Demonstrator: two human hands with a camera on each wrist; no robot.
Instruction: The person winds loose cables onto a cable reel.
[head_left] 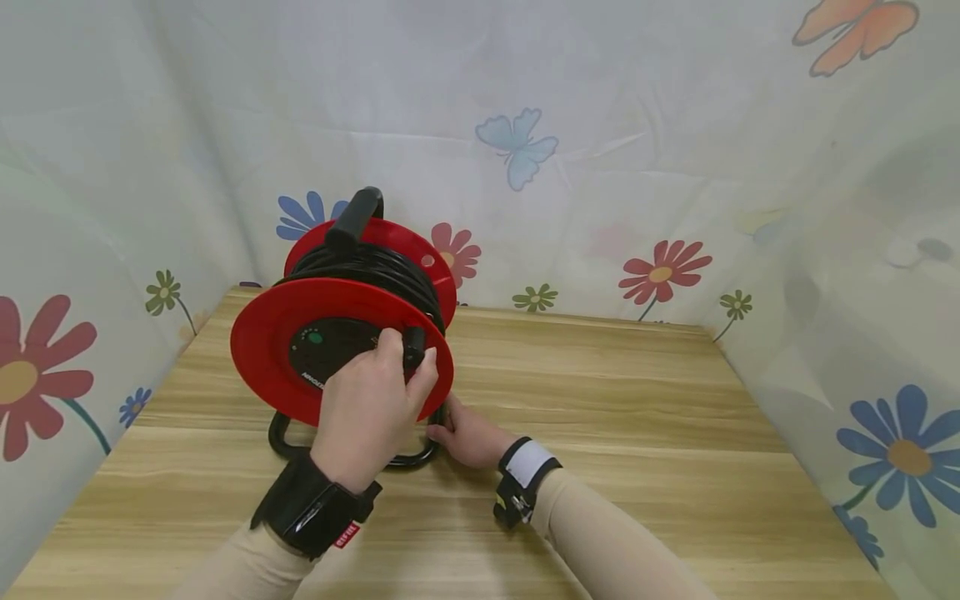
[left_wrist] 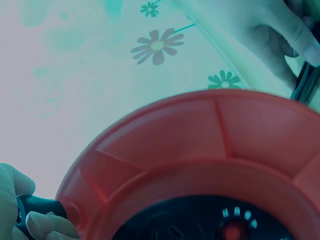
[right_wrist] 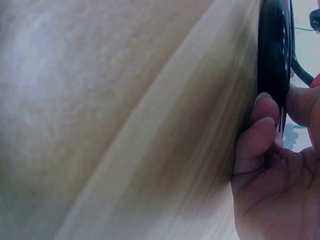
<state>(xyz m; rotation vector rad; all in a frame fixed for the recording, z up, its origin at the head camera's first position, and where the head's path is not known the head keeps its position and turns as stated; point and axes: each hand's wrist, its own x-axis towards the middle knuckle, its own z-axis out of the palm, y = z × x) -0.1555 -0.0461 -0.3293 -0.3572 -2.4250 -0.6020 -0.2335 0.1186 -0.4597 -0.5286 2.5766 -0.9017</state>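
Observation:
A cable reel with red discs stands on the left half of the table, black cable wound between them. My left hand holds the black crank knob near the right rim of the front disc. In the left wrist view, fingers and thumb curl about that knob. Low on the right side, my right hand grips the reel's black tubular stand. The right wrist view shows the fingers curled at the black tube, close against the tabletop.
The wood-grain table extends to the right of the reel. A white cloth printed with flowers and butterflies encloses the back and sides. A black carrying handle rises from the top of the reel.

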